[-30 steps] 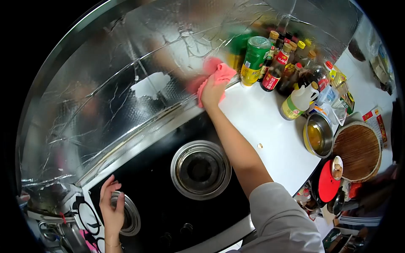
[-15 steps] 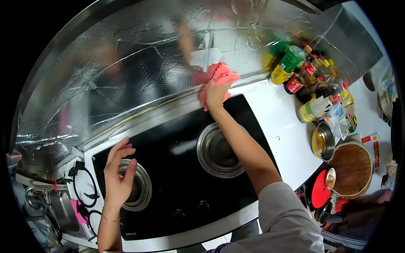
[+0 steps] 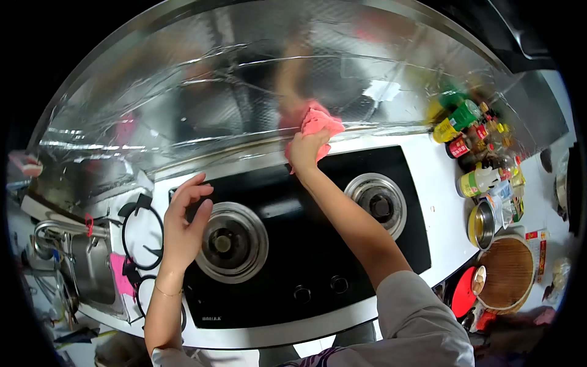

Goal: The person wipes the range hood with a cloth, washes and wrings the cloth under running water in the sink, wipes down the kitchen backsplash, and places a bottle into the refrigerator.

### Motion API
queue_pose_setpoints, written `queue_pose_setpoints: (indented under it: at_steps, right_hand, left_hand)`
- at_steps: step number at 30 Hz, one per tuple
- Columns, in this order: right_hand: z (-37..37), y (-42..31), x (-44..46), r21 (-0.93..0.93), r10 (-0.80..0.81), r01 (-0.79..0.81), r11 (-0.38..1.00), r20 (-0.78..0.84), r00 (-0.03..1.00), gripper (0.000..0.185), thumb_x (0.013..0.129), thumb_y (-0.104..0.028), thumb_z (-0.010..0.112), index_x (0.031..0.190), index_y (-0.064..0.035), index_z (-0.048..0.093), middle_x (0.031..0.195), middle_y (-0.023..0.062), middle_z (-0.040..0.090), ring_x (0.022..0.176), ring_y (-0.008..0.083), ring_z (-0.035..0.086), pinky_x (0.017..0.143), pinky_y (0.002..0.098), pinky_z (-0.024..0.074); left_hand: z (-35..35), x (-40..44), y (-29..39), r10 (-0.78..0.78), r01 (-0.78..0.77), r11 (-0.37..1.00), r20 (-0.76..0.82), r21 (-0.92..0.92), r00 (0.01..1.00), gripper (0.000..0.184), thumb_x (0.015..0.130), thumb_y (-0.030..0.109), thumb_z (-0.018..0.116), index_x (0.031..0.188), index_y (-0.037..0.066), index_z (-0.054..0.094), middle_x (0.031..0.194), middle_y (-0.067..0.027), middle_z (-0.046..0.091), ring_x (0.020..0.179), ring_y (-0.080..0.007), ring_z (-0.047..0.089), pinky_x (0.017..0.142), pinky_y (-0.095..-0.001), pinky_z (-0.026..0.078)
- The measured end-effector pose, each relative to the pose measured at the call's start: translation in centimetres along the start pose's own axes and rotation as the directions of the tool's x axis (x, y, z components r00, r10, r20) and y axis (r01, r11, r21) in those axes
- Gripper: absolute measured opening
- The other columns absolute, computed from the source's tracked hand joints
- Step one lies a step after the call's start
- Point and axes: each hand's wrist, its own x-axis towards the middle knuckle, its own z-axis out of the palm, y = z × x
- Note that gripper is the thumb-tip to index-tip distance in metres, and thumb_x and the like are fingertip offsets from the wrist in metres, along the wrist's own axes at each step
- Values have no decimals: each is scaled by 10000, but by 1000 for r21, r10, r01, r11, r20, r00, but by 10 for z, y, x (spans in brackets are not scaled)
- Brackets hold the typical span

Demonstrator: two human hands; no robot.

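My right hand point(image 3: 307, 150) grips a crumpled pink cloth point(image 3: 320, 121) and presses it on the back rim of the black gas stove point(image 3: 287, 244), where the counter meets the foil-covered wall point(image 3: 244, 92). My left hand point(image 3: 186, 223) hovers above the stove's left side with its fingers apart and nothing in them. Close to it is the left burner point(image 3: 241, 266). The right burner point(image 3: 391, 220) lies to the right of my right forearm. Neither burner has a pan support on it.
Black pan supports point(image 3: 160, 235) lie on the counter at the left, beside the steel sink point(image 3: 92, 263) and a bright pink cloth point(image 3: 121, 274). At the right stand several sauce bottles point(image 3: 460, 145), a metal bowl point(image 3: 484, 226) and a round wooden board point(image 3: 506, 272).
My right hand has slid the pink cloth leftward along the stove's back edge. The view has turned right-to-left, so both burners now show more fully. My left hand stays raised and spread.
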Motion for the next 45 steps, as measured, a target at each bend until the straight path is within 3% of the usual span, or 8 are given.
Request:
queue_pose_setpoints:
  at_steps: [9,14,20,26,28,36,37,45]
  right_hand:
    - [95,-20,-86,-84,-196,191,978,-56,979,581,725,-7,516,1208,175,247,1237,347,273,1183,444,272,1038,474,205]
    - [117,-64,-135,32,-72,65,997,314,947,582,755,-8,553,1207,150,222,1301,387,198,1257,514,189,1081,544,68]
    - [164,-119,-197,-38,118,-113,993,444,888,501,735,-15,616,1109,21,283,1218,237,280,1136,480,387,656,602,517]
    - [197,-130,-228,-132,-52,136,982,504,862,506,720,-41,634,1104,34,314,1252,227,298,1217,405,321,957,438,356]
    - [206,-134,-233,71,52,-122,990,623,781,511,723,-25,608,1133,59,313,1258,260,304,1237,404,287,1000,455,297]
    - [246,-107,-239,319,-271,30,947,745,610,384,776,-17,486,1143,12,377,1145,253,449,1073,372,489,868,446,426]
    - [198,-132,-229,274,-151,-434,858,943,296,374,818,-14,448,1190,-36,416,1039,205,512,959,278,564,803,379,475]
    - [26,-162,-183,331,-251,-753,569,942,224,408,911,-49,476,1306,-102,385,1107,55,541,973,138,559,822,293,491]
  left_hand:
    - [-58,-15,-32,11,-9,1000,-84,25,996,197,835,14,592,1031,31,608,1245,-99,557,1052,-186,543,894,-280,415]
    - [-82,-20,-51,4,-1,1000,-111,28,994,193,833,35,604,1026,37,614,1239,-101,561,1050,-195,546,888,-284,417]
    - [-110,-33,-62,16,-3,995,-132,99,991,193,833,61,605,1024,41,614,1215,-108,570,1017,-196,551,859,-294,424]
    - [-128,-44,-67,14,-4,995,-108,100,994,179,856,58,582,1029,30,621,1248,-108,547,1052,-161,546,919,-299,422]
    - [-131,-46,-73,-50,52,999,-129,9,990,172,860,49,577,1025,20,617,1247,-102,546,1021,-153,570,904,-294,438]
    - [-139,-47,-108,-125,80,980,-254,-182,959,170,853,62,598,1010,1,614,1151,-114,601,886,-138,597,772,-251,481]
    - [-142,-47,-119,-157,128,985,-306,-114,939,187,852,66,598,1025,-5,615,1136,-106,610,899,-136,592,800,-261,473]
    - [-87,-36,-64,-4,-41,974,-198,-223,980,371,795,115,691,1127,17,558,1040,-69,610,922,-149,570,830,-286,454]
